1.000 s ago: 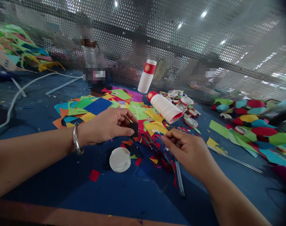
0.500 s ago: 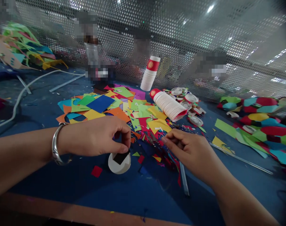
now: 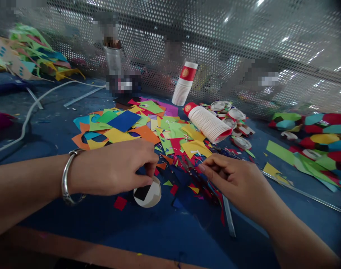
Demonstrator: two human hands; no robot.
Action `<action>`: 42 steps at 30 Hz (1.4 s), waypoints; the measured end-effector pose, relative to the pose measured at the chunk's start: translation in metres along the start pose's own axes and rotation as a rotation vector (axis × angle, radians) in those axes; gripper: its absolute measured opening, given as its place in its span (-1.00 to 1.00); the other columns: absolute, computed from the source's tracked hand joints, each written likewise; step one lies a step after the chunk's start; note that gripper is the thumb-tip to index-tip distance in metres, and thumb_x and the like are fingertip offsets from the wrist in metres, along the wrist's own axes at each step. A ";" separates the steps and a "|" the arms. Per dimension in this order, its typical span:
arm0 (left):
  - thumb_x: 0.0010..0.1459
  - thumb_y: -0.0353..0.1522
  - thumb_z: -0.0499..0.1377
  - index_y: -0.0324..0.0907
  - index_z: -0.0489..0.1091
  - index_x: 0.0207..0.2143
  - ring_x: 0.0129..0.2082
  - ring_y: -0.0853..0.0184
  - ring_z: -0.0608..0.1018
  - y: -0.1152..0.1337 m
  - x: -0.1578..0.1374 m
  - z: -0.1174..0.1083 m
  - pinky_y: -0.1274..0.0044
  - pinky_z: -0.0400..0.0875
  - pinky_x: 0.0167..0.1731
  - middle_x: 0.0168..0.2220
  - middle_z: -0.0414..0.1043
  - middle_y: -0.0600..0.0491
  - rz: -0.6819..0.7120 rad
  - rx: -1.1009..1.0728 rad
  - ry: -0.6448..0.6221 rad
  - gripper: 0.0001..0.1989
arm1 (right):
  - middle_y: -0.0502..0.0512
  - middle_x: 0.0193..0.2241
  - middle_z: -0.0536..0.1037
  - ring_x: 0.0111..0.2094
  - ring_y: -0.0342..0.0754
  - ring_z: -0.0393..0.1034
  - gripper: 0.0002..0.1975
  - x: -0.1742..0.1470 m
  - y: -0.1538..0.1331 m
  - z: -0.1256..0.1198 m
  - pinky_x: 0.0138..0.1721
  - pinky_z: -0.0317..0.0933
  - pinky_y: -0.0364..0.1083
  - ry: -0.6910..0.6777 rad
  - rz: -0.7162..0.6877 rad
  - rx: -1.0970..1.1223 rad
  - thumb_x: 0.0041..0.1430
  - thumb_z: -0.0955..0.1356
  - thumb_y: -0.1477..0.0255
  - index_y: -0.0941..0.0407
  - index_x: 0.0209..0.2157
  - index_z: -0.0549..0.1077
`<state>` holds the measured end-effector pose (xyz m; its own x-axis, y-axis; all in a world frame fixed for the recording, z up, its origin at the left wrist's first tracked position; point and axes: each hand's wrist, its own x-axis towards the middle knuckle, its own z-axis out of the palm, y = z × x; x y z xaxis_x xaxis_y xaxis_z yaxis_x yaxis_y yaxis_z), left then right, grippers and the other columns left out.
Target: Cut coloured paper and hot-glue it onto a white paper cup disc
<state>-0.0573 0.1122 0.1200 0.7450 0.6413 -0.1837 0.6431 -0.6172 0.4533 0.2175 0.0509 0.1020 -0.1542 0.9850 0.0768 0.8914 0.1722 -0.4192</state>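
Note:
My left hand (image 3: 117,166), with a silver bangle at the wrist, pinches a small black paper piece (image 3: 143,192) between thumb and fingertip. The piece lies over a shallow white round cup part (image 3: 154,201), whose rim and inside show beside it. To the right, my right hand (image 3: 229,173) is closed, thumb against curled fingers; whatever it may hold is too hidden to name. Near its fingertips are scissor-like metal blades (image 3: 187,163) among the paper scraps. A red paper square (image 3: 120,203) sits left of the white cup part.
Coloured paper sheets (image 3: 124,121) pile up in front of my hands. Behind them are an upright cup stack (image 3: 184,84), a lying cup stack (image 3: 209,125) and several round white pieces (image 3: 242,143). Clear strips (image 3: 229,216) lie at the right; a white cable (image 3: 27,117) curves at the left.
The black paper piece has shifted left across the white cup part, baring more of its right side. My right hand stays closed in much the same pose. The whole view has moved slightly.

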 end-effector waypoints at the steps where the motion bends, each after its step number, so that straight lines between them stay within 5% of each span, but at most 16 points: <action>1: 0.20 -0.31 0.21 -0.14 0.41 -0.33 -0.18 0.27 0.43 0.001 -0.001 0.002 0.45 0.24 -0.22 -0.20 0.41 0.07 0.005 0.022 0.016 -0.91 | -0.11 -0.65 0.34 -0.64 -0.17 0.12 -0.68 0.000 0.000 0.000 -0.58 0.00 -0.14 0.001 0.000 0.002 0.35 0.27 0.20 0.07 -0.43 0.41; 13: 0.15 -0.40 0.22 0.01 0.52 -0.21 -0.21 0.31 0.47 -0.004 -0.012 -0.019 0.52 0.25 -0.25 -0.18 0.46 0.13 0.086 0.056 -0.059 -0.83 | -0.11 -0.65 0.35 -0.64 -0.18 0.13 -0.69 -0.001 0.000 0.001 -0.59 -0.01 -0.14 0.001 0.000 0.003 0.34 0.28 0.21 0.07 -0.43 0.42; 27: 0.13 -0.42 0.22 0.00 0.53 -0.15 -0.14 0.29 0.49 -0.004 -0.006 -0.012 0.49 0.26 -0.18 -0.18 0.47 0.10 0.163 0.036 -0.042 -0.77 | -0.11 -0.66 0.35 -0.64 -0.17 0.13 -0.69 0.000 -0.002 0.001 -0.59 -0.01 -0.13 -0.001 -0.007 0.004 0.35 0.29 0.22 0.07 -0.45 0.40; 42: 0.14 -0.29 0.23 -0.01 0.46 -0.17 -0.19 0.29 0.49 -0.003 -0.011 -0.002 0.47 0.27 -0.21 -0.14 0.45 0.10 0.097 -0.012 -0.043 -0.83 | -0.10 -0.64 0.33 -0.62 -0.17 0.12 -0.68 -0.002 -0.002 0.000 -0.58 -0.01 -0.14 0.002 0.009 0.043 0.34 0.31 0.20 0.07 -0.45 0.40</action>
<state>-0.0675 0.1078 0.1229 0.8105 0.5589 -0.1753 0.5658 -0.6699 0.4807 0.2156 0.0490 0.1029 -0.1450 0.9866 0.0744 0.8736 0.1629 -0.4585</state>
